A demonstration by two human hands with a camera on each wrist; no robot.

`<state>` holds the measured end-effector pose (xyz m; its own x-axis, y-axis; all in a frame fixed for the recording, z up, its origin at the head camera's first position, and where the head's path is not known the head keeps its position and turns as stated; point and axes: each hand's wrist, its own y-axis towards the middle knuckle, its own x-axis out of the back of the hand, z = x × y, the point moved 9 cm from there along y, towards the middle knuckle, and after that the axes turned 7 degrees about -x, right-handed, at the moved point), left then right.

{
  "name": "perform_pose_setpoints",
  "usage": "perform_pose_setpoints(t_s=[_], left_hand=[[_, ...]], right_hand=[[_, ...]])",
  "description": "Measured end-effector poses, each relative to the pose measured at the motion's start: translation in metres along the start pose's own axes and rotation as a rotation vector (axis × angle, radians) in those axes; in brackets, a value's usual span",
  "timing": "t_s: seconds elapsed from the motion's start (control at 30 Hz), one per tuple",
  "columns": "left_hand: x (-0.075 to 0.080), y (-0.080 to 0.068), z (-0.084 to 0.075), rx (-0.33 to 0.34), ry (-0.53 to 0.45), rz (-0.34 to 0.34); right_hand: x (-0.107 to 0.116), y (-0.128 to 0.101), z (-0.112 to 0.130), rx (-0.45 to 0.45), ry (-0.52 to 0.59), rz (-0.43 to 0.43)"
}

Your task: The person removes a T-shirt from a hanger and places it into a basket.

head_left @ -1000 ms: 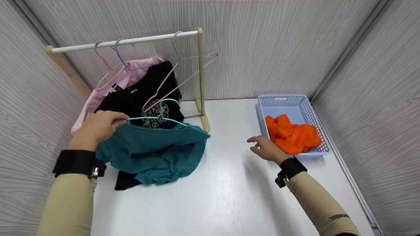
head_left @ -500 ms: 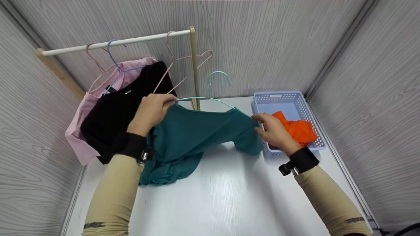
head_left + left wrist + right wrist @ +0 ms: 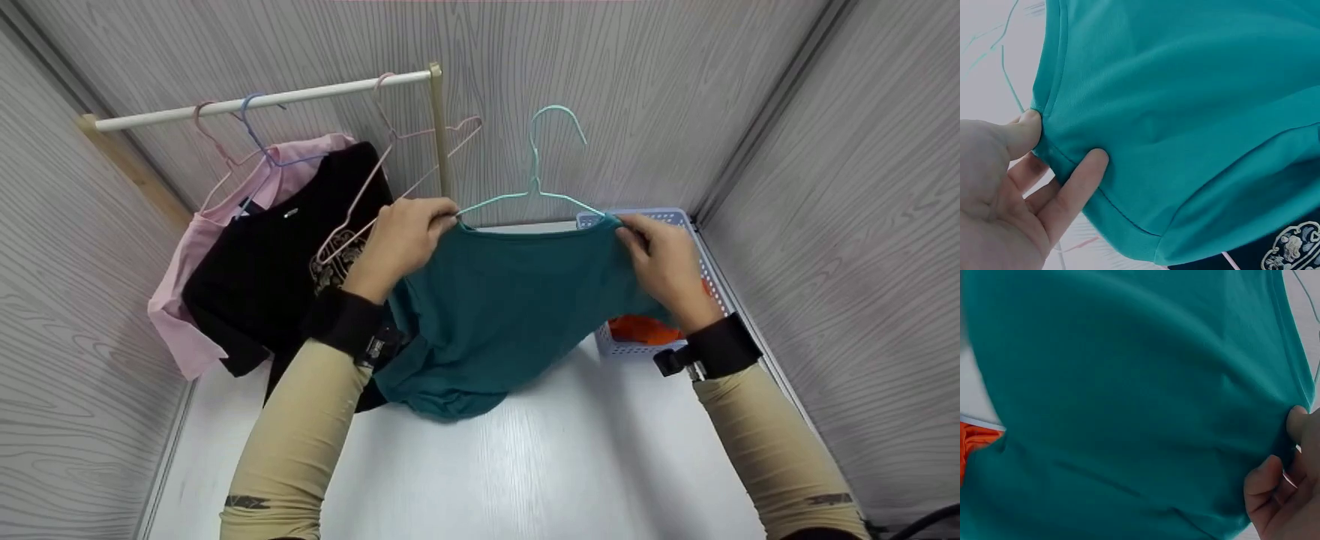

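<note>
A teal shirt (image 3: 517,300) hangs on a mint-green wire hanger (image 3: 535,187), held up above the white table. With thumb and fingers the left hand (image 3: 405,240) pinches the shirt and hanger at the left shoulder, beside the neckline. At the opposite shoulder the right hand (image 3: 664,262) pinches the cloth over the hanger's arm. In the left wrist view, the left thumb presses the teal cloth (image 3: 1157,124) at the neckline edge. The right wrist view has the right thumb and fingers on the shirt's corner (image 3: 1157,394). The hanger's hook points up, touching nothing.
On the left, a rack with a white rail (image 3: 300,95) carries a pink shirt (image 3: 180,315), a black shirt (image 3: 277,255) on a blue hanger (image 3: 259,139) and a bare pink hanger (image 3: 382,135). Behind the right hand, a light-blue basket (image 3: 667,215) holds orange cloth (image 3: 645,330).
The left hand has carried the teal shirt and hanger rightward and up from in front of the rack. The right hand, free a second ago, has taken hold of the right shoulder.
</note>
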<state>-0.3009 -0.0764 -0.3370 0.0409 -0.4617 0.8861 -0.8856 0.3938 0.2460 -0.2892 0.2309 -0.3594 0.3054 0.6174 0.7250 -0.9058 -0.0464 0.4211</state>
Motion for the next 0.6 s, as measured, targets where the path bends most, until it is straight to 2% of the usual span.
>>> perform_pose_setpoints(t_s=[0.2,0.3,0.4,0.6], left_hand=[[-0.018,-0.009,0.003,0.044,0.004,0.137],[-0.027,-0.01,-0.003,0.039,-0.014,0.187],[-0.032,-0.006,-0.013,-0.01,-0.004,0.188],[-0.032,-0.001,-0.031,-0.175,0.023,0.127]], right_hand=[[-0.01,-0.005,-0.005,-0.004,0.002,0.019],[-0.017,-0.008,-0.004,0.008,-0.006,0.037],[-0.024,-0.01,0.0,0.017,-0.006,0.059],[-0.04,-0.015,0.008,0.028,0.061,0.158]])
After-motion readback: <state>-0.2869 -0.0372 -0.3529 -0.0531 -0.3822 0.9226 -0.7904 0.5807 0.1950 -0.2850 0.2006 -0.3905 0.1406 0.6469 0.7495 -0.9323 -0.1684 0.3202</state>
